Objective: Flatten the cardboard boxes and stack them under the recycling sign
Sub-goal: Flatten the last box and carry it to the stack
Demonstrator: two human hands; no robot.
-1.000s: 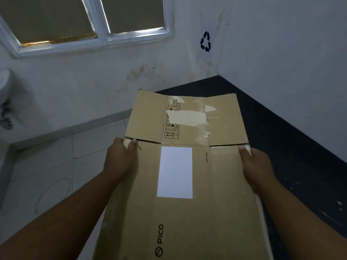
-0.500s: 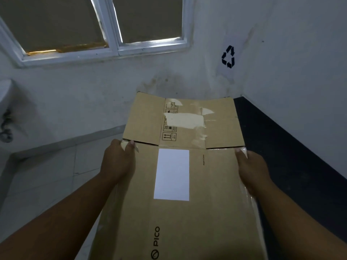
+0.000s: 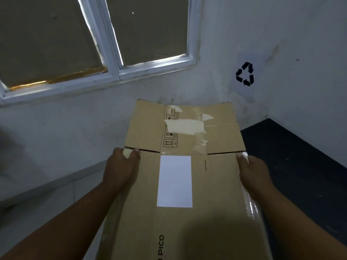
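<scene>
— How far along is it?
— The PICO cardboard box (image 3: 187, 184) looks already flattened, carried in the air below and left of the recycling sign (image 3: 245, 74).
— And the grip?
— Left hand (image 3: 121, 169) and right hand (image 3: 253, 175) each clamp a side edge, fingers curled around it.
— What's left?
— Laying it down under the sign; no stack is visible there.

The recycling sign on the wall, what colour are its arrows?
Black arrows on the recycling sign, seen in the head view.
</scene>
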